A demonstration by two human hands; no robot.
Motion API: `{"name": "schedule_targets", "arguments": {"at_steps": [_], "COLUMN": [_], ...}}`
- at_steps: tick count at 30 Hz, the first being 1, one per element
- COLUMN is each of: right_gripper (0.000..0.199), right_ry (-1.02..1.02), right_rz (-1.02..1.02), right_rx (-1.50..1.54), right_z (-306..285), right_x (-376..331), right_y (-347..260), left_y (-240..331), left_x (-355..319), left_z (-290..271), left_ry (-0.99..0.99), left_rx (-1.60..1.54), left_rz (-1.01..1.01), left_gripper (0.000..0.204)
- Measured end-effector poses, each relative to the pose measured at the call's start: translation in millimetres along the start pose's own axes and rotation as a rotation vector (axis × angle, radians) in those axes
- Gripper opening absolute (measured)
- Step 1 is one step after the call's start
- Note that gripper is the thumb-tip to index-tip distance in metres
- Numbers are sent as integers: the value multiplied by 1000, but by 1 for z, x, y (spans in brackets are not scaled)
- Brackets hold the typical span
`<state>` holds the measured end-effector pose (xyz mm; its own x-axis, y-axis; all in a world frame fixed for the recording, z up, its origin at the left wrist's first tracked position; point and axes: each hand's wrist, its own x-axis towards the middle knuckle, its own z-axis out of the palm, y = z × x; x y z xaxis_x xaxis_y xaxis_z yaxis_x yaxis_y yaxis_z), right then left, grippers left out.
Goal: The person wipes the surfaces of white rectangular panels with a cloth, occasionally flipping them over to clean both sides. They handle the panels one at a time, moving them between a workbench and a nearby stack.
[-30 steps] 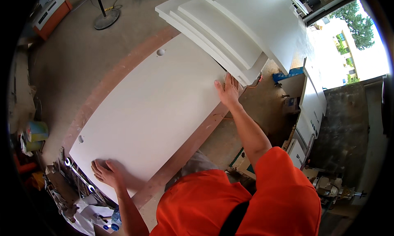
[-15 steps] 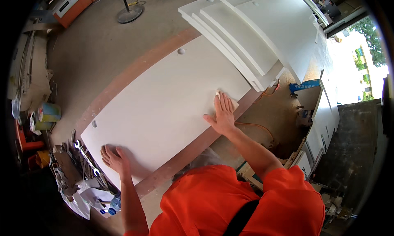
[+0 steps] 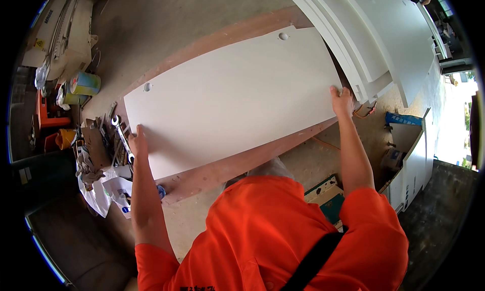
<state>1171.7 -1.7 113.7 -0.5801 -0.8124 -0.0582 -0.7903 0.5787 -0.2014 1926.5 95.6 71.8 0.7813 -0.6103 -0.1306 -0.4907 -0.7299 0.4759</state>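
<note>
A long white panel [image 3: 232, 99] lies over a reddish-brown board [image 3: 262, 158] in front of me. Two round recesses, a left one [image 3: 147, 87] and a right one [image 3: 283, 36], sit near its far edge. At the panel's left end, my left hand [image 3: 138, 140] is closed on the edge, its thumb pointing forward and the other fingers partly hidden. My right hand [image 3: 343, 101] grips the right end, thumb on the top face, other fingers over the edge. Whether the panel is lifted off the board I cannot tell.
Stacked white panels [image 3: 399, 35] rise at the far right, close to my right hand. Left of the board are a wrench [image 3: 121, 134], assorted tools and a paint can [image 3: 85, 83]. A white cabinet-like piece [image 3: 415, 162] stands on the right.
Both hands have left the panel's top face and taken hold of its two ends. The panel sits turned slightly on the board. The light pad under my right hand is out of sight.
</note>
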Motion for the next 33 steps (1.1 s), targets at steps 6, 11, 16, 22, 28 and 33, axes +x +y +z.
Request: {"name": "schedule_targets", "arguments": {"at_steps": [6, 11, 16, 22, 28, 33], "right_gripper": [66, 44, 38, 34, 67, 73], "right_ry": [-119, -328, -436, -358, -456, -342], "right_rz": [120, 200, 200, -369, 135, 21], "right_rx": [199, 332, 793, 1098, 1575, 1474], "right_z": [-5, -31, -162, -234, -236, -207], "right_x": [-62, -129, -206, -200, -151, -109], "right_y": [77, 115, 96, 130, 115, 98], "left_y": [19, 13, 37, 129, 104, 113], "left_x": [41, 66, 67, 54, 123, 140], "left_z": [-26, -57, -155, -292, -293, -204], "left_ry": [-349, -410, -667, -1005, -1091, -731], "left_rx": [-19, 82, 163, 399, -522, -903], "left_rz": [94, 135, 187, 518, 13, 196], "left_gripper": [67, 69, 46, 46, 81, 87]}}
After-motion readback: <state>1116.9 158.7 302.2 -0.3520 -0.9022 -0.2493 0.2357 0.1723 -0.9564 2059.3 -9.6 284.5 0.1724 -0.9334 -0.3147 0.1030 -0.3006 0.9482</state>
